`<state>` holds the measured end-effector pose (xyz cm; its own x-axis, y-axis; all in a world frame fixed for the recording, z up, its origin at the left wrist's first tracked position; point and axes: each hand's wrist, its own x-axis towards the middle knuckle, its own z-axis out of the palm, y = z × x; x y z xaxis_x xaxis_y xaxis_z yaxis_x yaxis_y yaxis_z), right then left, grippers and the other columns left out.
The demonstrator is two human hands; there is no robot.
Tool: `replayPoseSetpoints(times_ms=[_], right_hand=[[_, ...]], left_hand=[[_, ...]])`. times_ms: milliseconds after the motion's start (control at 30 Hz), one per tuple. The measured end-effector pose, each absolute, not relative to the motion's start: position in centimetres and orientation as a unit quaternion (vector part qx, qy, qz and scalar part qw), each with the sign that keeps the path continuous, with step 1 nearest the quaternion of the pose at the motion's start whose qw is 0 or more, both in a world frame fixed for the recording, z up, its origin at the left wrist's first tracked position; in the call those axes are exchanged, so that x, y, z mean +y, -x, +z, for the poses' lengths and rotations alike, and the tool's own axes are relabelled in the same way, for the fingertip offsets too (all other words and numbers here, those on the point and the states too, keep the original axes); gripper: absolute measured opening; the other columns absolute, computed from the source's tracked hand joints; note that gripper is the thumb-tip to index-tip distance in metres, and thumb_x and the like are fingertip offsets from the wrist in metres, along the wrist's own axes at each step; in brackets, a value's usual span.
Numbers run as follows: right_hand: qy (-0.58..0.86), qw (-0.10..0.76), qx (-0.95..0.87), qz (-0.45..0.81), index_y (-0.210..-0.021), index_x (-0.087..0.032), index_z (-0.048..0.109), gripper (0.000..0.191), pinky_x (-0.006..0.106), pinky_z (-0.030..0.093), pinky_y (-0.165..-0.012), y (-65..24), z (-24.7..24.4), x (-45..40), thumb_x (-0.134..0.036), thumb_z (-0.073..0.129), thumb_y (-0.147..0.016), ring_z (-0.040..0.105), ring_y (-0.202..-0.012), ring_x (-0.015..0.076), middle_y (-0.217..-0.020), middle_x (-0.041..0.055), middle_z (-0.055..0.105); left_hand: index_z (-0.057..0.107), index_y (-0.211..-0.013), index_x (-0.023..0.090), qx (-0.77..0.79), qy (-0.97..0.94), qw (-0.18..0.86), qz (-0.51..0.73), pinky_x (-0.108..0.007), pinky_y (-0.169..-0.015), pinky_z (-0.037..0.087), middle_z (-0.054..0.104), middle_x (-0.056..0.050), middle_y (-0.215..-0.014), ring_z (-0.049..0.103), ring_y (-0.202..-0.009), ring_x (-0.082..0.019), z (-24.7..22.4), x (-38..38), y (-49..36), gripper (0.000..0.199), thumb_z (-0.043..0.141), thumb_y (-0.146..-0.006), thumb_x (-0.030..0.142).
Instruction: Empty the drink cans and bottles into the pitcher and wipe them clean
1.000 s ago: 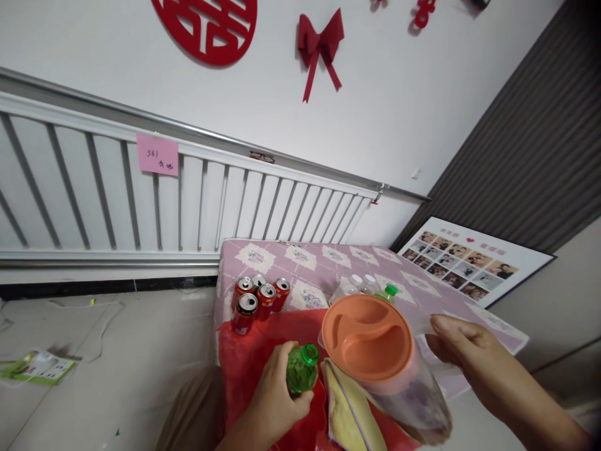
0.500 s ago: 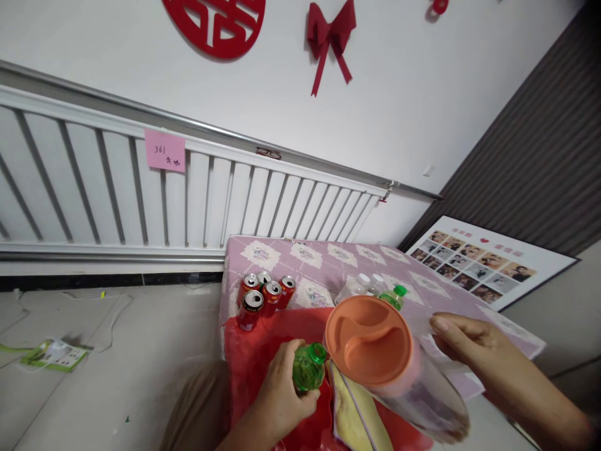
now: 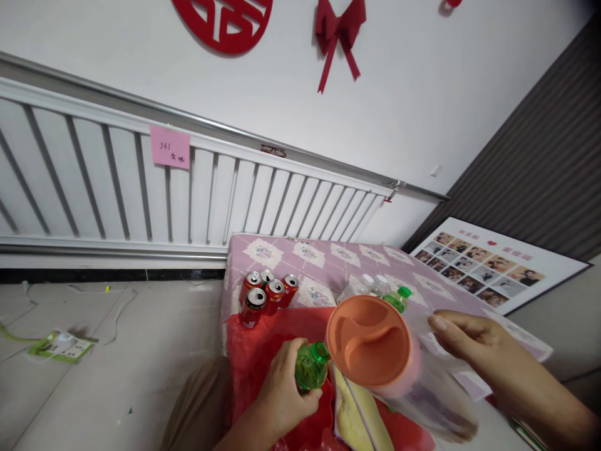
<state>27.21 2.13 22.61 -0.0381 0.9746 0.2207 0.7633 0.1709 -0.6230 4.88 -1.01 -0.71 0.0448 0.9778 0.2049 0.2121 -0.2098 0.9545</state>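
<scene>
My left hand [image 3: 288, 385] is wrapped round a small green plastic bottle [image 3: 310, 366], its uncapped mouth pointing up and to the right. Beside that mouth is the orange lid [image 3: 369, 341] of a clear plastic pitcher [image 3: 429, 391], tilted with its lid end toward the bottle and its base low at the right. My right hand [image 3: 469, 338] is closed at the pitcher's side, where a clear handle seems to be; the grip is partly hard to make out. Below the lid lies a yellow cloth [image 3: 357, 410] on a red plastic sheet [image 3: 310, 322].
Several red drink cans [image 3: 254, 307] stand at the table's left corner. Clear bottles with white caps [image 3: 364, 285] and a green-capped bottle [image 3: 399, 297] stand behind the pitcher. A patterned cloth [image 3: 342, 254] covers the table. A power strip [image 3: 61, 346] lies on the floor.
The view has shifted slightly, so the scene sits a little further right. Both hands keep their holds, and the bottle and pitcher stay close together.
</scene>
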Motion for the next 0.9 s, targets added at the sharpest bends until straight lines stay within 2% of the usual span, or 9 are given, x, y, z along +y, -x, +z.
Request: replayPoseSetpoints(times_ms=[100,500,900], right_hand=[[0.624,0.269,-0.705,0.202,-0.052,-0.022,0.041,0.060,0.024,0.025,-0.050,-27.5,22.6,2.3,-0.078,0.061,-0.063,0.029,-0.055,0.0132,-0.057,-0.0055,0.029],[0.624,0.242,-0.720,0.182,-0.049,-0.022,0.042,0.064,0.026,0.027,-0.051,-26.4,24.3,2.2,-0.083,0.054,-0.064,0.031,-0.055,0.0141,-0.057,-0.0042,0.032],[0.612,0.247,-0.725,0.197,-0.051,-0.022,0.044,0.058,0.025,0.026,-0.051,-26.8,23.8,2.4,-0.074,0.062,-0.067,0.031,-0.056,0.0136,-0.057,-0.0044,0.034]], left_hand=[[0.042,-0.131,0.016,0.491,-0.605,0.395,0.487,-0.047,-0.111,0.038,0.054,-0.016,-0.135,0.050,-0.127,-0.030,-0.6,-1.0,-4.9,0.076,0.068,-0.060,0.011],[0.043,-0.132,0.015,0.485,-0.607,0.392,0.492,-0.046,-0.111,0.038,0.054,-0.016,-0.135,0.051,-0.126,-0.030,-0.7,-1.2,-5.1,0.077,0.068,-0.060,0.012],[0.043,-0.131,0.017,0.485,-0.609,0.382,0.498,-0.046,-0.111,0.039,0.055,-0.014,-0.134,0.052,-0.125,-0.030,-0.6,-1.2,-5.3,0.076,0.068,-0.059,0.011]])
